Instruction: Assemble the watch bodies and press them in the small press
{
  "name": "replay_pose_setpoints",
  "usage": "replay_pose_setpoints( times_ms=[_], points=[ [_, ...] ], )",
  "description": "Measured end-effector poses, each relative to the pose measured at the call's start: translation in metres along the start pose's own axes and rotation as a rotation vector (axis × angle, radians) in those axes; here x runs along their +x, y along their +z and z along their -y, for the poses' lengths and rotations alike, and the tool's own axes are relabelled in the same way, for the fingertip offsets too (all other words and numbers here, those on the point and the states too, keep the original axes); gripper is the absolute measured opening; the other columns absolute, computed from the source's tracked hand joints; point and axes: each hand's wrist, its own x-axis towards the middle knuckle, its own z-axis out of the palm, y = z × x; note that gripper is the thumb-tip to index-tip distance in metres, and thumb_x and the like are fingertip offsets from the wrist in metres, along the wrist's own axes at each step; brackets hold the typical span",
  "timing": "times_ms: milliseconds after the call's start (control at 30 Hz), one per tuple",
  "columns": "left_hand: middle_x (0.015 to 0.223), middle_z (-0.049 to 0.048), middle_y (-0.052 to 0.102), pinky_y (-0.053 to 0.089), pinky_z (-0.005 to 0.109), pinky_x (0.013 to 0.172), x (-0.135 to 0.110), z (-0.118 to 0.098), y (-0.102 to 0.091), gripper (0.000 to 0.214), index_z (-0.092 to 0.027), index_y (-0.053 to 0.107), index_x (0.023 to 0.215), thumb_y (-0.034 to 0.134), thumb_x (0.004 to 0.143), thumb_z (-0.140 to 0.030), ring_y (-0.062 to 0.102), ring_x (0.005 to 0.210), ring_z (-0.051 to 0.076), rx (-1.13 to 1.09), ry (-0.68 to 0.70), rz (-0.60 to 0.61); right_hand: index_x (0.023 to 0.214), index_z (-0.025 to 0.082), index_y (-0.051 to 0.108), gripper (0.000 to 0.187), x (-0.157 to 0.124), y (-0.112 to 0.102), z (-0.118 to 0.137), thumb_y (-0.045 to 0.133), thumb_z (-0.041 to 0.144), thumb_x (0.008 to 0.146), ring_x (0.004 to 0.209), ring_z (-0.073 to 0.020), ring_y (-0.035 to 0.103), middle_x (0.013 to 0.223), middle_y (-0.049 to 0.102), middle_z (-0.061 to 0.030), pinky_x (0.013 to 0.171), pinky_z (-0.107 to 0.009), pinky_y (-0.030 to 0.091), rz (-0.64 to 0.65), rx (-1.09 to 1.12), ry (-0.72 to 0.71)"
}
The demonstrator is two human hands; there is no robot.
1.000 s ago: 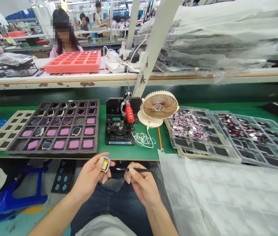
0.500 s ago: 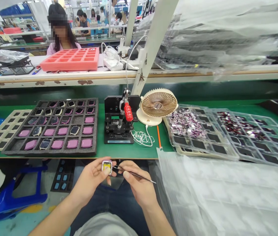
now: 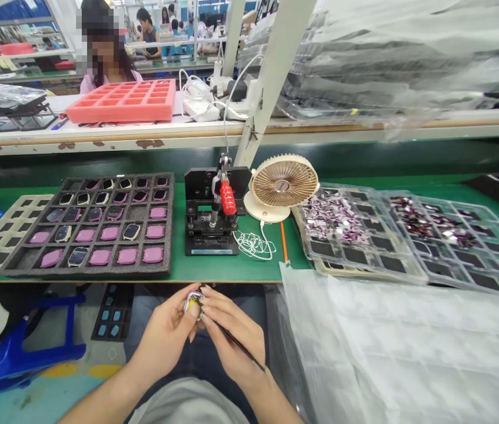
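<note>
The left hand [image 3: 163, 337] is gripping one small metal-rimmed part [image 3: 193, 304], while the right hand [image 3: 232, 337] is holding one thin black pick [image 3: 241, 348] just beside it.

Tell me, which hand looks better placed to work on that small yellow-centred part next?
Probably the right hand: it holds a slender black pointed tool right by the small yellow-centred part, while the left hand is busy gripping that part.
</note>
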Motion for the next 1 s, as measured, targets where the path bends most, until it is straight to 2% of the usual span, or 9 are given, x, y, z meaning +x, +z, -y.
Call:
replay_pose_setpoints(
  times_ms=[133, 300, 400, 567, 733, 1000],
  points=[
    [0.085, 0.0069, 0.071, 0.047, 0.026, 0.060, -0.003, 0.000, 0.002, 0.067, -0.018, 0.069, 0.138, 0.074, 0.088, -0.061, 0.056, 0.065, 0.014, 0.047, -0.016, -0.037, 0.126, 0.030, 0.077, 0.046, 0.001, 0.000, -0.002, 0.069, -0.001, 0.092, 0.122, -0.0294, 0.072, 0.125, 0.077, -0.0074, 0.103, -0.048, 0.064, 0.008, -0.003, -0.033],
    [0.082, 0.0061, 0.071, 0.047, 0.026, 0.061, -0.003, -0.003, 0.001, 0.069, -0.015, 0.066, 0.142, 0.073, 0.090, -0.060, 0.056, 0.066, 0.014, 0.097, -0.029, -0.057, 0.130, 0.027, 0.074, 0.052, -0.004, -0.002, -0.011, 0.067, -0.006, 0.091, 0.126, -0.0302, 0.070, 0.128, 0.075, -0.0087, 0.104, -0.050, 0.063, 0.038, -0.009, -0.101],
    [0.083, 0.0058, 0.069, 0.046, 0.026, 0.059, -0.001, -0.002, 0.002, 0.064, -0.013, 0.070, 0.137, 0.077, 0.089, -0.055, 0.054, 0.064, 0.012, -0.009, -0.024, -0.013, 0.135, 0.028, 0.071, 0.057, -0.012, -0.001, -0.018, 0.064, -0.008, 0.092, 0.130, -0.0308, 0.067, 0.131, 0.073, -0.0085, 0.106, -0.052, 0.062, 0.048, -0.008, -0.130],
    [0.084, 0.0081, 0.070, 0.047, 0.026, 0.058, 0.001, 0.001, 0.003, 0.057, -0.012, 0.069, 0.136, 0.078, 0.091, -0.045, 0.061, 0.072, 0.017, -0.203, -0.054, 0.093, 0.138, 0.030, 0.069, 0.060, -0.019, 0.002, -0.025, 0.062, -0.009, 0.092, 0.130, -0.0320, 0.066, 0.135, 0.071, -0.0085, 0.105, -0.056, 0.062, -0.034, 0.007, -0.161],
    [0.084, 0.0068, 0.069, 0.048, 0.025, 0.059, 0.002, 0.002, 0.002, 0.059, -0.012, 0.070, 0.136, 0.079, 0.089, -0.047, 0.058, 0.067, 0.014, -0.145, -0.038, 0.040, 0.129, 0.027, 0.074, 0.056, -0.012, 0.002, -0.022, 0.069, -0.010, 0.088, 0.125, -0.0315, 0.069, 0.126, 0.075, -0.0089, 0.103, -0.053, 0.064, -0.015, 0.001, -0.124],
    [0.091, 0.0081, 0.072, 0.050, 0.026, 0.064, 0.002, 0.008, -0.001, 0.068, -0.014, 0.066, 0.141, 0.076, 0.089, -0.055, 0.058, 0.069, 0.013, 0.013, -0.037, -0.049, 0.130, 0.026, 0.073, 0.056, -0.011, -0.001, -0.023, 0.068, -0.010, 0.089, 0.127, -0.0317, 0.068, 0.128, 0.075, -0.0094, 0.103, -0.054, 0.063, 0.031, 0.003, -0.126]
  ],
)
